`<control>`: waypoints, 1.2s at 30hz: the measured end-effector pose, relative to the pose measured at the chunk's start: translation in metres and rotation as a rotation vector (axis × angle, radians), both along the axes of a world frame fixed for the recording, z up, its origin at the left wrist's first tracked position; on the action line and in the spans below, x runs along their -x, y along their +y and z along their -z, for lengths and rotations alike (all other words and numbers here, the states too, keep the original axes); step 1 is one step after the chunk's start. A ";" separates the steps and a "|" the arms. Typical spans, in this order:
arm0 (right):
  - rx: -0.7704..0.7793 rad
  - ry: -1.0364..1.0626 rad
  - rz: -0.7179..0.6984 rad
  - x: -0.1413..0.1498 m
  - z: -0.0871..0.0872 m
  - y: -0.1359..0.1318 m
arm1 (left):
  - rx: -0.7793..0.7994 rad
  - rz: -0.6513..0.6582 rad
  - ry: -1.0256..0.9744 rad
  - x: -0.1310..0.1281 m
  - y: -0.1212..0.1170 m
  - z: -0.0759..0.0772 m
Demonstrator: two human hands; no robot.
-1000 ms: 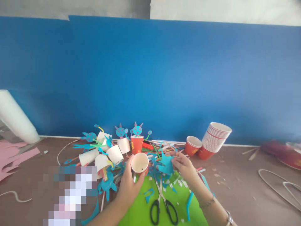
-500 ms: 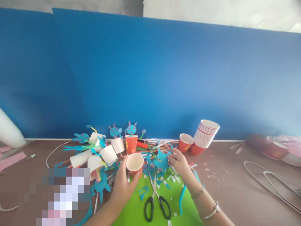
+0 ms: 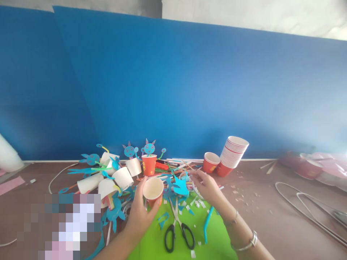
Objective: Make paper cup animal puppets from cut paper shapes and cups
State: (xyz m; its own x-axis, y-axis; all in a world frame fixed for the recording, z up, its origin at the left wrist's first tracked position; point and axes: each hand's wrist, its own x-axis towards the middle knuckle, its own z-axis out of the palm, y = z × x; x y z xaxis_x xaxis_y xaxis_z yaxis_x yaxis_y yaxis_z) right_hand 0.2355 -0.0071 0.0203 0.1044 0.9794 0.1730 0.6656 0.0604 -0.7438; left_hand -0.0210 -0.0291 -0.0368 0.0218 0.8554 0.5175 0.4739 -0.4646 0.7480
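My left hand (image 3: pixel 142 207) is wrapped round a red paper cup (image 3: pixel 153 189), its white inside facing up towards me. My right hand (image 3: pixel 204 182) is over a pile of straws and sticks (image 3: pixel 176 165), thumb and fingers pinched together; whatever is between the fingertips is too small to make out. Just left of those fingertips lies a cut piece of blue paper (image 3: pixel 181 186). Below it, scissors with black handles (image 3: pixel 176 220) rest with their blades slightly apart on a green sheet (image 3: pixel 151 242), among small blue and white scraps.
A tall stack of cups (image 3: pixel 232 155) and a single red cup (image 3: pixel 211 162) stand at back right. Blue paper figures rise behind another red cup (image 3: pixel 149 165). White cups (image 3: pixel 123 177) with blue figures lie at left. A bent blue straw (image 3: pixel 207 224) lies at right.
My right hand has moved off the blue paper piece, which now lies lower and apart from the fingers. The left hand still holds the cup. The view has shifted slightly.
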 end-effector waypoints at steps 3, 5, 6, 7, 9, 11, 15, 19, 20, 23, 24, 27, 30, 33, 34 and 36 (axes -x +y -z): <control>0.030 -0.027 0.021 -0.013 -0.009 0.000 | 0.057 0.067 -0.035 0.001 -0.001 0.002; 0.030 -0.031 0.050 -0.021 -0.012 0.000 | 0.097 0.121 -0.047 0.001 -0.002 0.006; 0.030 -0.032 0.058 -0.023 -0.013 0.000 | 0.106 0.139 -0.050 0.001 -0.002 0.007; 0.029 -0.032 0.063 -0.025 -0.014 0.000 | 0.110 0.152 -0.051 0.001 -0.002 0.008; 0.027 -0.032 0.066 -0.027 -0.015 0.000 | 0.109 0.174 -0.042 0.002 -0.003 0.008; 0.027 -0.033 0.056 -0.026 -0.014 0.001 | 0.090 0.232 -0.012 0.003 -0.006 0.004; 0.039 -0.041 -0.005 -0.017 -0.009 0.003 | 0.015 0.451 0.107 0.004 -0.015 -0.008; 0.016 -0.059 -0.113 0.001 -0.005 0.000 | -0.064 0.552 0.200 0.001 -0.022 -0.017; 0.006 -0.067 -0.144 0.006 -0.004 -0.001 | -0.077 0.531 0.209 0.000 -0.022 -0.017; -0.019 -0.076 -0.227 0.023 -0.003 -0.001 | -0.095 0.394 0.206 -0.003 -0.016 -0.014; -0.029 -0.076 -0.254 0.029 -0.003 0.000 | -0.094 0.334 0.199 -0.003 -0.013 -0.012; -0.044 -0.102 -0.333 0.044 -0.005 0.008 | -0.064 0.173 0.185 -0.002 -0.003 -0.003; -0.035 -0.142 -0.376 0.056 -0.010 0.013 | -0.039 0.103 0.194 0.001 0.004 0.001; -0.029 -0.054 -0.456 0.065 -0.012 0.007 | -0.014 0.051 0.213 0.003 0.008 -0.001; -0.025 -0.007 -0.487 0.068 -0.012 0.003 | -0.010 0.036 0.224 0.004 0.008 -0.001; -0.015 0.060 -0.508 0.073 -0.009 -0.006 | -0.011 0.024 0.247 0.004 0.010 -0.001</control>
